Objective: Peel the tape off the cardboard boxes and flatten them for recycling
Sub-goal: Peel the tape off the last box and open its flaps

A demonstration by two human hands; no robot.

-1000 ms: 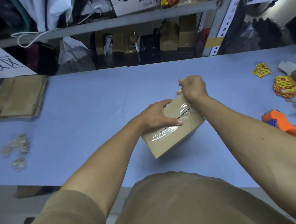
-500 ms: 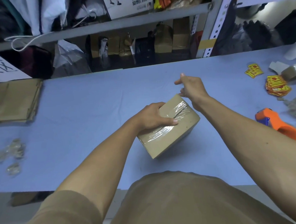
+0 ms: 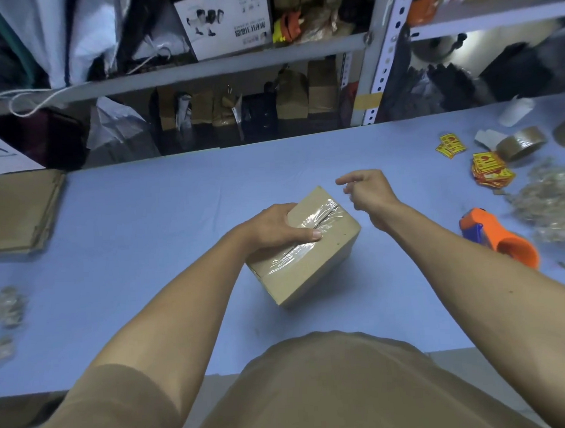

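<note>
on blue table (image 3: 144, 221), left hand (image 3: 272, 227) grips taped brown cardboard box (image 3: 310, 261); right hand (image 3: 368, 193) at two o'clock, loosely curled, holding nothing.

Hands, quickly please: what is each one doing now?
Left hand: grips the taped cardboard box.
Right hand: loosely curled, holding nothing visible, off the box.

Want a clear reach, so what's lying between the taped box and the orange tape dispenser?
In the head view, only the right forearm crosses above that stretch; between the box and dispenser the blue table is bare.
</note>
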